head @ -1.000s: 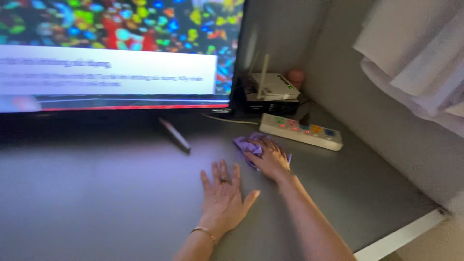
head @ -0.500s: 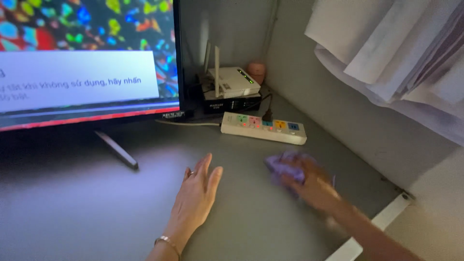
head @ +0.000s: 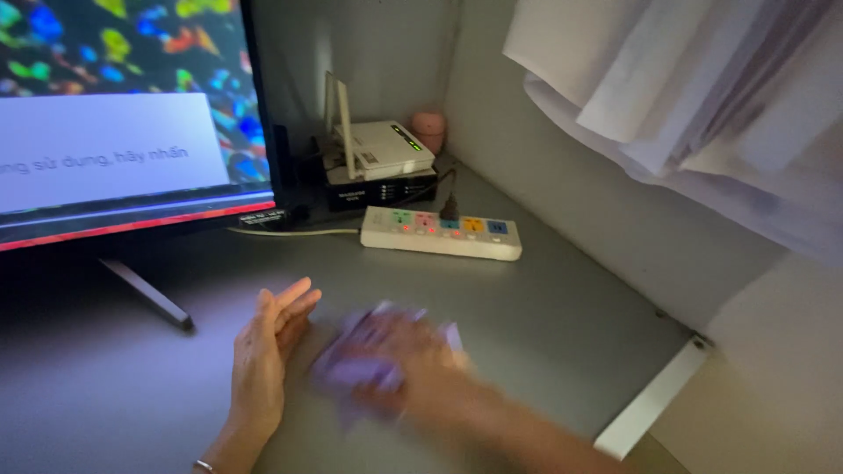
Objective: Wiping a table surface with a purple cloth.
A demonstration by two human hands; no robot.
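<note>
Purple cloth point(head: 364, 351) lies bunched on the grey desk top point(head: 544, 316), pressed under the right hand point(head: 404, 364), which is blurred; its fingers seem curled over the cloth, gripping it. Just beside it, the left hand point(head: 263, 360) stands on its edge on the desk, fingers straight and together, grasping nothing. Further back a white power strip point(head: 439, 233) lies near the wall, with a white router point(head: 378, 149) on a black box behind it. A lit screen point(head: 123, 114) stands at the left.

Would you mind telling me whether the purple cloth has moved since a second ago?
Yes. The purple cloth, under the right hand, has moved away from the power strip, towards the left hand.
</note>
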